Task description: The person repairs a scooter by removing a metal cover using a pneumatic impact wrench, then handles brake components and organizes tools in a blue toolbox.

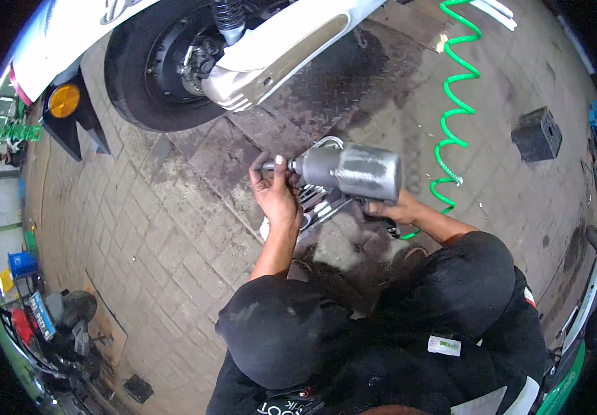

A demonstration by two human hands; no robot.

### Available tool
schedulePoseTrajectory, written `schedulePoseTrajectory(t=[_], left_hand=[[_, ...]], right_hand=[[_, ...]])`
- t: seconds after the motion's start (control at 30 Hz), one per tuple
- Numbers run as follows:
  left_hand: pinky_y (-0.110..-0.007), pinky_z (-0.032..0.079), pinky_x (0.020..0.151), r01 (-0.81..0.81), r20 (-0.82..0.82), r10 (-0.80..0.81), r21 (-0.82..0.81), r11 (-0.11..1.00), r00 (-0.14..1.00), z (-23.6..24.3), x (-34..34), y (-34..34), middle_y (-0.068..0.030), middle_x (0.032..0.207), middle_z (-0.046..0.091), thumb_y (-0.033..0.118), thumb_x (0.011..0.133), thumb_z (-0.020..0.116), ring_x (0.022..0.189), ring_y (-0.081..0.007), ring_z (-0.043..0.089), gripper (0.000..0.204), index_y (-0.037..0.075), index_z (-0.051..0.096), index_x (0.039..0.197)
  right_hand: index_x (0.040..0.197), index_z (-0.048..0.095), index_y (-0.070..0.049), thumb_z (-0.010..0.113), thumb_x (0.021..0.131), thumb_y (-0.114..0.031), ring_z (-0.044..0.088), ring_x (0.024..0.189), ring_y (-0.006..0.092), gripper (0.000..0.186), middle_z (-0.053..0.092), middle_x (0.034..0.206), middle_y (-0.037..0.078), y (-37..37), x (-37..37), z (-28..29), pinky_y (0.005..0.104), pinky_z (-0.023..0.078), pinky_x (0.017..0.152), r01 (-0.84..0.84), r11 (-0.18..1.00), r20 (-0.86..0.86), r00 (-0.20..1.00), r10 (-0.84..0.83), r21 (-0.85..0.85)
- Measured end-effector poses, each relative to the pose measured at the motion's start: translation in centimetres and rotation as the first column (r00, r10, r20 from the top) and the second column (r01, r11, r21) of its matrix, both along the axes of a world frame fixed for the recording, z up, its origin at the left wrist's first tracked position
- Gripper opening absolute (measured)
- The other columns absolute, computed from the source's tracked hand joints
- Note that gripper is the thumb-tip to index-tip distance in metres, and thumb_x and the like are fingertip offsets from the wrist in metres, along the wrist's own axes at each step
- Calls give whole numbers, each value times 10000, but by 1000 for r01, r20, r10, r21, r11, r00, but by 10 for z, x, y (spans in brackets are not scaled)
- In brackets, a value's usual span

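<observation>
A grey air impact wrench [369, 173] lies level in front of my knees, its nose pointing left. My right hand [396, 209] is wrapped round its handle, partly hidden beneath the body. At the nose, my left hand [277, 197] has thumb and fingers closed on a small metal socket [268, 166]. Below the wrench, several metal hand tools [324, 206] lie together on the ground, half covered by it and my left hand. A coiled green air hose [466, 111] runs down from the top toward the wrench handle.
The rear wheel [127, 83] and white cover [243, 72] of a scooter stand at the upper left. A black block [537, 133] sits on the paving at the right. Another motorbike [70, 311] is at the lower left.
</observation>
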State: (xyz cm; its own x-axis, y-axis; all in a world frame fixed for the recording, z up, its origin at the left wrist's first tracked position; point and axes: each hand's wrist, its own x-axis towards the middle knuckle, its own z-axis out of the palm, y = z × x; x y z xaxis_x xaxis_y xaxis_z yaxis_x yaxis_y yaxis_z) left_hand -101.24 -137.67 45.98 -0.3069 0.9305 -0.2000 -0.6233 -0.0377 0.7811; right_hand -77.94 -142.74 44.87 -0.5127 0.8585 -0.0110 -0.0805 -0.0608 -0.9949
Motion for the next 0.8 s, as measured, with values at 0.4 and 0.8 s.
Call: schedulePoseTrajectory(t=[0.4,0.8], left_hand=[[-234,431,597,21,-326,-35,-45,999,945,-16,10,5,19,795,586,232,961,664,658,-66,493,175,70,611,923],[-298,489,608,83,34,-84,22,996,996,-8,29,32,-28,844,589,167,1010,560,692,-143,584,309,88,418,1273]], right_hand=[[1317,506,-13,642,893,-487,586,920,167,649,598,1060,83,0,-1,4,334,509,785,77,986,-129,987,-96,-147],[1291,534,3,812,733,-347,583,1165,296,715,597,1254,184,20,-11,5,384,430,1009,55,831,370,878,-304,554]])
